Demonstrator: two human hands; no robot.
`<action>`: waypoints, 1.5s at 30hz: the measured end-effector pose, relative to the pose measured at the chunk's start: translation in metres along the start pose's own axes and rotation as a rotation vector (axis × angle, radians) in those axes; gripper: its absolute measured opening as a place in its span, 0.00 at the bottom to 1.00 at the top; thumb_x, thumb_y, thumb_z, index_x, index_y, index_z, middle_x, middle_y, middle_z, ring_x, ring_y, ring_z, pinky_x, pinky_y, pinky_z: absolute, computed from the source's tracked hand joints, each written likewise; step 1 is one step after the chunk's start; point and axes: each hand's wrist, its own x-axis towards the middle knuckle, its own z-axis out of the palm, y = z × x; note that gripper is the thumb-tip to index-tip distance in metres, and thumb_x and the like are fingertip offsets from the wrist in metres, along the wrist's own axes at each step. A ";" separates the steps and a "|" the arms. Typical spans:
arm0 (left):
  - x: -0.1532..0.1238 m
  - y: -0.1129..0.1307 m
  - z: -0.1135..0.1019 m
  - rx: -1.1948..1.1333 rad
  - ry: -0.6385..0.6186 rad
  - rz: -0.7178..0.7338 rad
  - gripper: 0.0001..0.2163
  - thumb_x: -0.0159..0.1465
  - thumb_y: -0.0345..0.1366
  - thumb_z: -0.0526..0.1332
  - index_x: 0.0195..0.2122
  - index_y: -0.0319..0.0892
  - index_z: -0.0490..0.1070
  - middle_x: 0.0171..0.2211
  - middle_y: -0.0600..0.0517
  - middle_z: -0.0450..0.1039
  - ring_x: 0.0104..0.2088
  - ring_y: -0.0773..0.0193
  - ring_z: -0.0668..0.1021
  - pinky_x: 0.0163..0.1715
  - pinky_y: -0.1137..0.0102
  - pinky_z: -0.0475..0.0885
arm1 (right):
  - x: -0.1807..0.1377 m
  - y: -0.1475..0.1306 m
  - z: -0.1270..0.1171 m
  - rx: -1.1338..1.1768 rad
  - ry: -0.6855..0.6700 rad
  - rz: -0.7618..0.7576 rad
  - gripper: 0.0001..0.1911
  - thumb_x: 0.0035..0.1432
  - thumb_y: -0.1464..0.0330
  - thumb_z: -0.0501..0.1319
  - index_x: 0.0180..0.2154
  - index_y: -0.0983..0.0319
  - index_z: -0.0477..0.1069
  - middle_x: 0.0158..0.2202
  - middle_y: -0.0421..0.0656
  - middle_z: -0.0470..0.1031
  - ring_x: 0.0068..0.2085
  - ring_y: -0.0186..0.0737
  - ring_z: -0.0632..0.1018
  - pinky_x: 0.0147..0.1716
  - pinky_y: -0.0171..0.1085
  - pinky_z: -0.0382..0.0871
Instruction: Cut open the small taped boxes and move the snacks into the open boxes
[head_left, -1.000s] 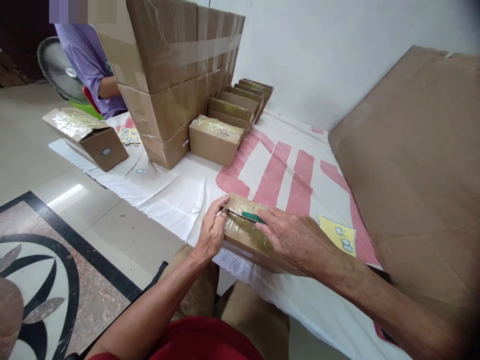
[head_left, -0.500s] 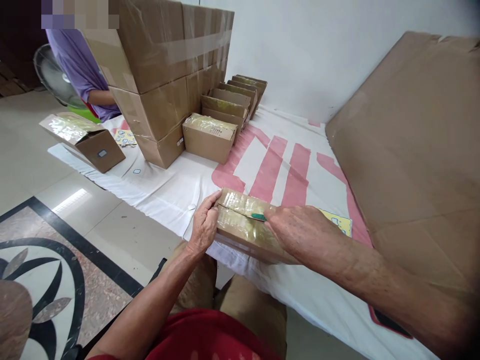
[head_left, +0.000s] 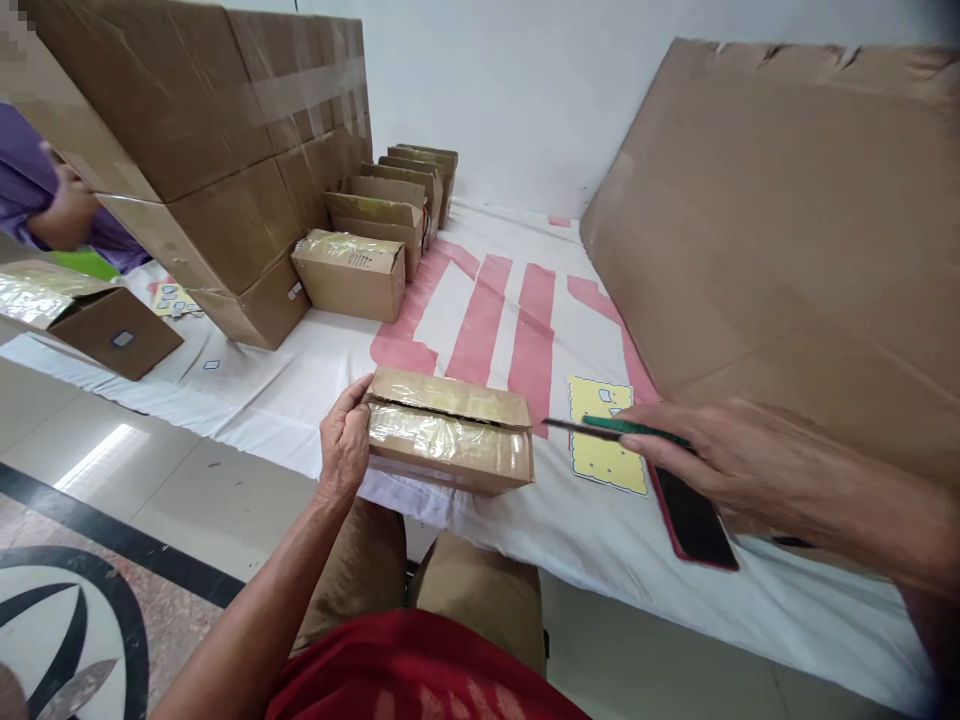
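In front of me on the cloth lies a small cardboard box (head_left: 450, 455) with clear tape over its top. The tape is slit along the seam, leaving a narrow dark gap between the flaps. My left hand (head_left: 346, 440) is closed around the box's left end, fingers at the far corner. To the right of the box, my right hand (head_left: 720, 450) grips a green box cutter (head_left: 637, 428), its long dark blade pointing left toward the box without touching it. Beneath the cutter is a yellow sticker sheet (head_left: 606, 460).
A red-edged phone (head_left: 694, 520) lies by my right hand. Large stacked cartons (head_left: 217, 150) and a row of small boxes (head_left: 352, 275) stand back left. Another box (head_left: 112, 330) sits far left, near a co-worker's hand (head_left: 71, 205). A big cardboard sheet (head_left: 787, 250) leans at right.
My right hand has drawn the box cutter off the box to the right, uncovering the slit seam and the sticker sheet. My left hand stays on the box. The view has swung right.
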 end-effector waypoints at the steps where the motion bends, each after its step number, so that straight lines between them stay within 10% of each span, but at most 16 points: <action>1: -0.001 0.002 0.000 0.031 0.017 0.026 0.20 0.63 0.39 0.57 0.54 0.40 0.78 0.53 0.47 0.81 0.55 0.53 0.80 0.59 0.61 0.73 | -0.013 0.007 0.006 -0.017 -0.026 0.044 0.17 0.67 0.53 0.58 0.40 0.54 0.81 0.29 0.45 0.82 0.24 0.45 0.75 0.25 0.42 0.62; 6: -0.009 0.012 -0.007 0.213 0.054 0.232 0.14 0.64 0.43 0.60 0.45 0.42 0.79 0.56 0.45 0.78 0.60 0.52 0.76 0.64 0.59 0.69 | -0.063 -0.003 0.102 -0.097 0.099 0.228 0.24 0.73 0.63 0.46 0.56 0.63 0.75 0.42 0.53 0.82 0.40 0.52 0.82 0.35 0.44 0.73; 11: -0.011 0.022 -0.018 0.067 -0.076 0.042 0.10 0.55 0.41 0.66 0.36 0.42 0.78 0.59 0.43 0.76 0.60 0.46 0.76 0.62 0.55 0.69 | -0.061 -0.029 0.174 -0.118 0.050 0.190 0.18 0.68 0.69 0.52 0.54 0.64 0.75 0.43 0.54 0.81 0.42 0.52 0.81 0.41 0.47 0.74; 19: -0.020 0.029 -0.061 0.026 -0.299 0.327 0.17 0.66 0.49 0.58 0.31 0.45 0.82 0.66 0.46 0.71 0.71 0.43 0.64 0.71 0.46 0.56 | -0.033 -0.070 0.067 0.411 0.403 -0.056 0.13 0.72 0.65 0.55 0.47 0.57 0.78 0.45 0.45 0.84 0.46 0.45 0.83 0.50 0.44 0.77; 27: -0.026 0.038 -0.058 0.650 -0.361 0.754 0.06 0.65 0.35 0.64 0.41 0.47 0.80 0.57 0.43 0.77 0.62 0.46 0.74 0.61 0.50 0.70 | 0.046 -0.146 0.055 0.056 -0.211 -0.463 0.15 0.72 0.71 0.54 0.42 0.61 0.80 0.44 0.46 0.85 0.48 0.47 0.83 0.50 0.44 0.73; 31: -0.010 0.060 -0.037 0.862 -0.750 1.037 0.17 0.66 0.26 0.56 0.53 0.43 0.76 0.57 0.43 0.78 0.63 0.50 0.74 0.62 0.53 0.68 | 0.059 -0.158 0.044 -0.256 -0.437 -0.392 0.17 0.73 0.71 0.50 0.41 0.63 0.79 0.38 0.49 0.84 0.40 0.47 0.83 0.38 0.41 0.68; 36: 0.017 0.084 -0.013 1.103 -1.114 1.171 0.06 0.62 0.29 0.59 0.36 0.39 0.77 0.32 0.44 0.81 0.40 0.51 0.80 0.58 0.50 0.66 | 0.056 -0.150 0.023 -0.481 -0.490 -0.216 0.16 0.70 0.75 0.51 0.47 0.64 0.77 0.41 0.54 0.84 0.44 0.55 0.84 0.37 0.44 0.66; 42: 0.021 0.092 -0.037 1.171 -0.812 1.227 0.10 0.66 0.40 0.62 0.34 0.40 0.76 0.31 0.44 0.77 0.36 0.51 0.77 0.51 0.50 0.68 | 0.066 -0.139 0.045 -0.377 -0.501 -0.264 0.16 0.68 0.71 0.57 0.53 0.68 0.76 0.47 0.57 0.82 0.48 0.58 0.83 0.44 0.48 0.72; 45: 0.009 0.077 -0.053 1.081 -0.644 1.107 0.17 0.67 0.49 0.63 0.41 0.38 0.77 0.36 0.44 0.79 0.44 0.47 0.78 0.62 0.42 0.60 | 0.083 -0.138 0.062 -0.229 -0.539 -0.324 0.35 0.64 0.67 0.64 0.69 0.70 0.60 0.62 0.61 0.74 0.61 0.60 0.76 0.56 0.49 0.70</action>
